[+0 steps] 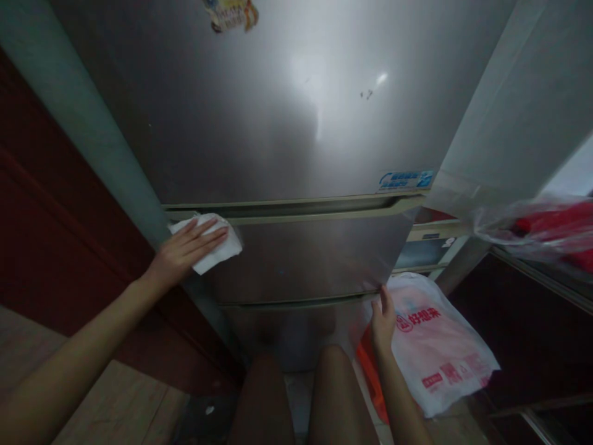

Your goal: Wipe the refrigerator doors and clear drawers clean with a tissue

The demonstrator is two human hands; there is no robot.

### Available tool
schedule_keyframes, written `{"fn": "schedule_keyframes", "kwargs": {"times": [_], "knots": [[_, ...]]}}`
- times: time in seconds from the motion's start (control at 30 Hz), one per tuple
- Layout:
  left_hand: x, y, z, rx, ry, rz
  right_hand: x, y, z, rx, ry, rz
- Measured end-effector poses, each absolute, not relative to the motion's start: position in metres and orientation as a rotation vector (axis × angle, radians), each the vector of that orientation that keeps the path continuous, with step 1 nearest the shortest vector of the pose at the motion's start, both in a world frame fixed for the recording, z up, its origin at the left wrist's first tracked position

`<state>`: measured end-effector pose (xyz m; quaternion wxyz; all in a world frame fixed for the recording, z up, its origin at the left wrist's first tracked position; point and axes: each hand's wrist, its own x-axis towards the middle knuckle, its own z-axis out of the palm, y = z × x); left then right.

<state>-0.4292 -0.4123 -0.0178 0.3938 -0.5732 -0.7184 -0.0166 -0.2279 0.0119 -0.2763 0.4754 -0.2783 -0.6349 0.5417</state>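
A silver refrigerator (287, 136) stands in front of me, with a middle drawer front (315, 259) below its large upper door. My left hand (185, 250) lies with its fingers stretched over a white paper towel (227, 247), pressing it to the upper left corner of that drawer front. At the drawer's lower right corner is my right hand (383, 321). Its fingertips touch the edge there and appear hooked around it, though part of the grip is hidden. Another drawer front (296, 327) sits lower down, above my knees.
A white plastic bag (445, 346) with red print stands right of my right hand, an orange item (373, 371) beside it. Clear plastic with something red (556, 228) sticks in from the right. A dark red wooden panel (69, 204) borders the left side. Dark furniture (532, 327) stands at right.
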Motion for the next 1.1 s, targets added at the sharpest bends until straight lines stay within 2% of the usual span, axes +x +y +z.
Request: {"fn": "schedule_keyframes", "kwargs": {"times": [0.1,0.4,0.6,0.73,0.9,1.0,1.1], "knots": [[-0.424,-0.405,-0.052,-1.448,-1.82,-0.115,-0.228,0.012,-0.278,-0.676,-1.551,1.332],[-0.408,-0.435,-0.222,-1.526,-2.071,-0.098,-0.225,0.013,-0.275,-0.682,-1.578,1.334],[-0.387,-0.454,-0.271,-1.422,-2.339,-0.198,-0.224,0.009,-0.267,-0.696,-1.59,1.322],[-0.362,-0.442,-0.261,-1.081,-2.381,-0.656,-0.224,0.011,-0.27,-0.712,-1.605,1.319],[-0.34,-0.42,-0.185,-0.482,-2.083,-1.319,-0.224,0.013,-0.275,-0.705,-1.61,1.315],[-0.346,-0.41,-0.134,-0.222,-1.872,-1.481,-0.225,0.012,-0.274,-0.709,-1.61,1.307],[-0.358,-0.4,-0.104,-0.221,-1.729,-1.58,-0.224,0.01,-0.273,-0.706,-1.606,1.313]]}}
